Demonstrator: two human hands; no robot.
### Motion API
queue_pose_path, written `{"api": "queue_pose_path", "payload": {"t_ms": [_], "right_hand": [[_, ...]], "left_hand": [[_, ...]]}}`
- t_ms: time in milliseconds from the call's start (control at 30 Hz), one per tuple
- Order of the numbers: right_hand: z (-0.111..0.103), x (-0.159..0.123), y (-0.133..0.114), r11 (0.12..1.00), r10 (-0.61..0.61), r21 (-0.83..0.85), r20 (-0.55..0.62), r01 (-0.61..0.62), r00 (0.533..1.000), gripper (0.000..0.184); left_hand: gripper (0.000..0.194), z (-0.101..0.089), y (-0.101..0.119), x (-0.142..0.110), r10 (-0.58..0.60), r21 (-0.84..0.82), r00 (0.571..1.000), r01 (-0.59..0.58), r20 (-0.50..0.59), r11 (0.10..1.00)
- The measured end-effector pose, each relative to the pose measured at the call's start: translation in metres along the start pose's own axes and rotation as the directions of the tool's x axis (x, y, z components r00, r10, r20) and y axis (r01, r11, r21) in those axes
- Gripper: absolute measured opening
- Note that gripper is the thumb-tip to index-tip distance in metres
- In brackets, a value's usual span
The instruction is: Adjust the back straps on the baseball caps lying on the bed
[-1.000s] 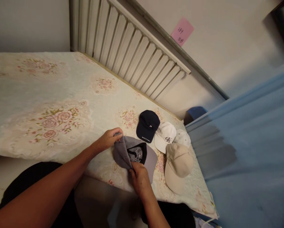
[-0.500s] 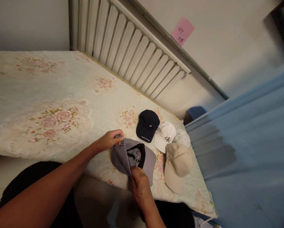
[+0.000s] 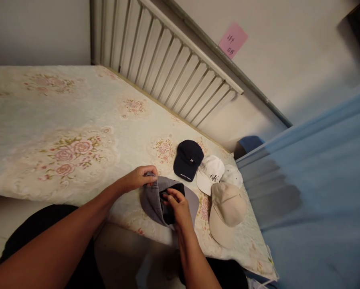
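Observation:
A grey baseball cap [image 3: 151,204] lies on its side near the bed's front edge, its opening with the dark inner band facing right and its brim pointing right. My left hand [image 3: 145,176] is closed on the cap's back edge. Over the opening is my right hand [image 3: 178,202], its fingers bent and slightly apart, reaching inside. It covers the lettering there, and whether its fingertips touch the lining I cannot tell. Beyond lie a navy cap [image 3: 187,158], a white cap with black letters [image 3: 210,172], another white cap [image 3: 232,175] and a beige cap [image 3: 229,204].
The caps rest on a bed with a floral cover [image 3: 92,104]. A metal rail [image 3: 180,64] runs along the wall behind it. A blue curtain [image 3: 318,188] hangs at the right. A pink paper [image 3: 233,39] is on the wall.
My right hand has let go of the cap's lower edge and moved up over its opening. My left hand still grips the back edge, and the other caps have stayed put.

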State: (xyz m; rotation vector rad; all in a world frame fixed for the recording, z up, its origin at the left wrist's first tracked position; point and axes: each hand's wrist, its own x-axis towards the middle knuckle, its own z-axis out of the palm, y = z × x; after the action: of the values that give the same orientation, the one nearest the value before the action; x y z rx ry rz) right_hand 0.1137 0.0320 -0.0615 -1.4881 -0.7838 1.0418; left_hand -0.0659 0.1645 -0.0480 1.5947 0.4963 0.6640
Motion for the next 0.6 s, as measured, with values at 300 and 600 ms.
{"api": "queue_pose_path", "payload": {"t_ms": [300, 600], "right_hand": [[0.023, 0.022, -0.012, 0.934, 0.087, 0.341, 0.077, -0.108, 0.993, 0.028], [0.028, 0.036, -0.031, 0.836, 0.115, 0.539, 0.011, -0.103, 0.993, 0.024]], "left_hand": [[0.016, -0.004, -0.003, 0.001, 0.14, 0.101, 0.99, -0.137, -0.03, 0.985], [0.015, -0.004, -0.006, 0.001, 0.133, 0.027, 0.99, -0.131, -0.057, 0.991]]}}
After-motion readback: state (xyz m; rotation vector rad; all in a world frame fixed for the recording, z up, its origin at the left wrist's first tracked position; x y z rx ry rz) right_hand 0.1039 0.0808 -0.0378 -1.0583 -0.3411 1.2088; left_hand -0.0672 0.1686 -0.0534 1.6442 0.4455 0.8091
